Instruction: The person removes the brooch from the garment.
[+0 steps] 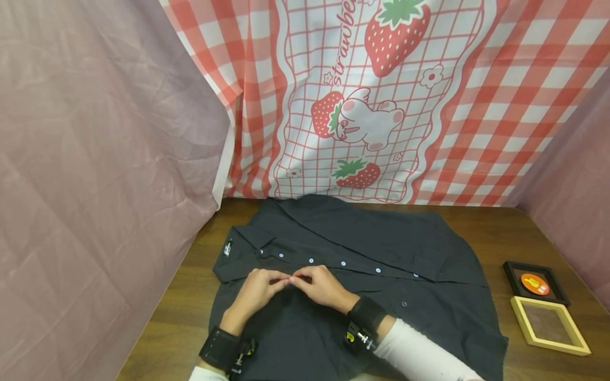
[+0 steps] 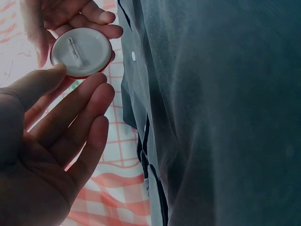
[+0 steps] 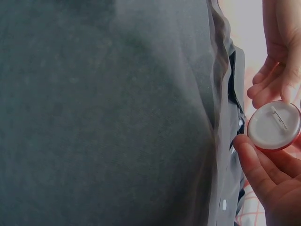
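A round pin-back badge [image 2: 94,52] with a white back and a red rim is held between both hands above a dark button-up shirt [image 1: 310,328]. A thin metal pin [image 3: 279,117] runs across its back. My left hand [image 1: 257,292] pinches the rim, its thumb over the white back in the left wrist view. From the other side, my right hand [image 1: 321,287] holds the badge's edge with its fingertips. The hands meet at the fingertips near the shirt's row of white buttons [image 1: 343,263], and the badge is mostly hidden by fingers in the head view.
To the right on the wooden table [image 1: 169,312] lie a black frame [image 1: 512,278] with an orange round badge [image 1: 535,284] inside and a pale yellow frame [image 1: 521,320]. A checked strawberry cloth [image 1: 514,106] hangs behind, and a pinkish curtain [image 1: 105,159] stands at the left.
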`<state>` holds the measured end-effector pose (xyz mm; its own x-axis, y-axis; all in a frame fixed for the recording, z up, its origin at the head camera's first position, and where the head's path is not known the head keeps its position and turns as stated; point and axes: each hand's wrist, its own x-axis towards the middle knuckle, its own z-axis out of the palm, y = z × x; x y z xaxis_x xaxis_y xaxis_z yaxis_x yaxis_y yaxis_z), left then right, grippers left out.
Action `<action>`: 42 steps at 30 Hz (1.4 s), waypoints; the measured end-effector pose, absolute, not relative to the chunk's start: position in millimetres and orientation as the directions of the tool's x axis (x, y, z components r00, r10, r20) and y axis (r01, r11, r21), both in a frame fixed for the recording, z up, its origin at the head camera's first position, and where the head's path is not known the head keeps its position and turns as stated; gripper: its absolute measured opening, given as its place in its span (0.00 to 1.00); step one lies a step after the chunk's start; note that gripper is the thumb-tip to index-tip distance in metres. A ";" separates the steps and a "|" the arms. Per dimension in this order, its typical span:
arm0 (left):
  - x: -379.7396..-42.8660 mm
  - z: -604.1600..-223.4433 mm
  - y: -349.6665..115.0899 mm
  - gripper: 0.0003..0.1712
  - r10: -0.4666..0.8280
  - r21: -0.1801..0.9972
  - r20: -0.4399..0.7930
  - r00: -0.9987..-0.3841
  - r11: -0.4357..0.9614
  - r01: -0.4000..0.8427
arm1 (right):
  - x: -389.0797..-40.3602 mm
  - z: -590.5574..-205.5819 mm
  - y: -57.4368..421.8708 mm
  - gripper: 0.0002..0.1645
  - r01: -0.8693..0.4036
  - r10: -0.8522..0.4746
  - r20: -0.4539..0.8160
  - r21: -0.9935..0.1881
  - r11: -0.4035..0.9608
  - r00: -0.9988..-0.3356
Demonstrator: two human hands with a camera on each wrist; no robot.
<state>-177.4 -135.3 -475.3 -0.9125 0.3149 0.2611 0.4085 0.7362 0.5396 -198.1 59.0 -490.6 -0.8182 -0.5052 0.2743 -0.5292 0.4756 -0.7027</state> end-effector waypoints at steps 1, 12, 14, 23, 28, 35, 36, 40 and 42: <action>-177.2 -475.5 -135.2 0.06 0.316 0.540 0.261 -0.912 0.736 0.409 | -198.0 -490.8 59.3 0.13 -0.528 -0.507 0.272 -0.704 0.475 -0.818; -176.1 -478.0 -133.5 0.04 0.327 0.531 0.231 -0.916 0.747 0.400 | -197.0 -490.6 62.0 0.08 -0.503 -0.522 0.233 -0.726 0.468 -0.821; -175.8 -478.6 -133.4 0.03 0.328 0.530 0.225 -0.918 0.749 0.398 | -196.6 -490.5 62.3 0.08 -0.496 -0.526 0.223 -0.734 0.464 -0.821; -174.9 -478.8 -134.2 0.03 0.359 0.541 0.202 -0.911 0.734 0.409 | -196.9 -490.6 64.0 0.08 -0.446 -0.560 0.149 -0.778 0.442 -0.815; -175.9 -477.6 -133.9 0.08 0.375 0.559 0.180 -0.909 0.721 0.409 | -197.5 -489.8 65.1 0.09 -0.446 -0.568 0.142 -0.777 0.443 -0.811; -177.8 -475.9 -132.4 0.08 0.383 0.556 0.219 -0.897 0.707 0.438 | -197.1 -487.7 65.2 0.05 -0.485 -0.576 0.177 -0.755 0.441 -0.798; -177.7 -475.7 -132.3 0.07 0.382 0.551 0.222 -0.897 0.710 0.439 | -197.1 -487.5 65.0 0.04 -0.488 -0.580 0.178 -0.754 0.439 -0.795; -177.6 -475.8 -131.4 0.07 0.371 0.551 0.220 -0.902 0.716 0.429 | -197.2 -486.9 64.4 0.03 -0.489 -0.580 0.176 -0.752 0.442 -0.796; -177.9 -475.8 -130.9 0.07 0.362 0.550 0.222 -0.905 0.720 0.423 | -197.4 -487.3 64.5 0.03 -0.491 -0.571 0.176 -0.739 0.462 -0.802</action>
<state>-177.9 -130.9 -475.8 -0.9052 0.3624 0.2221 0.4232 0.7200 0.5500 -197.4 64.5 -487.3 -0.8021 -0.5706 0.1763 -0.4910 0.4620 -0.7385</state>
